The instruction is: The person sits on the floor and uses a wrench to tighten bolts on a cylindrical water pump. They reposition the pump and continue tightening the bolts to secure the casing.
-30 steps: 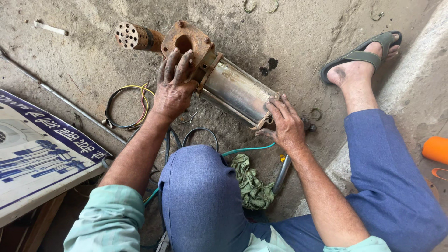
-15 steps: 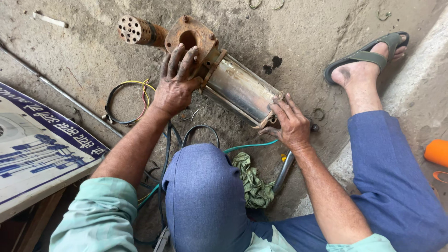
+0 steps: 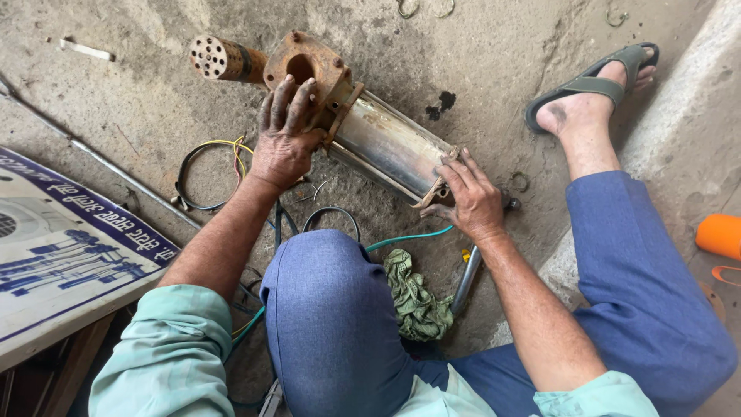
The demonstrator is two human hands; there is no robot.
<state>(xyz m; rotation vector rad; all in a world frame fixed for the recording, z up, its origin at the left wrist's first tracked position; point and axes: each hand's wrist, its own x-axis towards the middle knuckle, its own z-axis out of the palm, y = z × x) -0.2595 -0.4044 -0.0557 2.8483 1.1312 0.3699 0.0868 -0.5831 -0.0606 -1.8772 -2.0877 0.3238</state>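
A cylindrical metal pump (image 3: pixel 390 147) lies on the concrete floor, its steel body shiny and its rusty flanged end (image 3: pixel 305 66) pointing up-left. My left hand (image 3: pixel 285 139), dirty with grease, presses on the rusty end where it joins the steel body. My right hand (image 3: pixel 471 201) grips the lower, jagged end of the steel body. A rusty perforated cylinder (image 3: pixel 220 58) lies just beyond the flange. My knee in blue trousers (image 3: pixel 328 309) is between my arms.
A coil of coloured wires (image 3: pixel 204 174) lies left of my left wrist. A green rag (image 3: pixel 417 297), a metal tool handle (image 3: pixel 467 278) and a teal cable (image 3: pixel 405 238) lie near my knee. A printed board (image 3: pixel 62 247) sits at left. My sandalled foot (image 3: pixel 590 89) rests at right, with an orange object (image 3: pixel 718 235) beyond.
Both hands stay on the pump; the view has shifted slightly, and the pump appears a little lower and more to the right in view.
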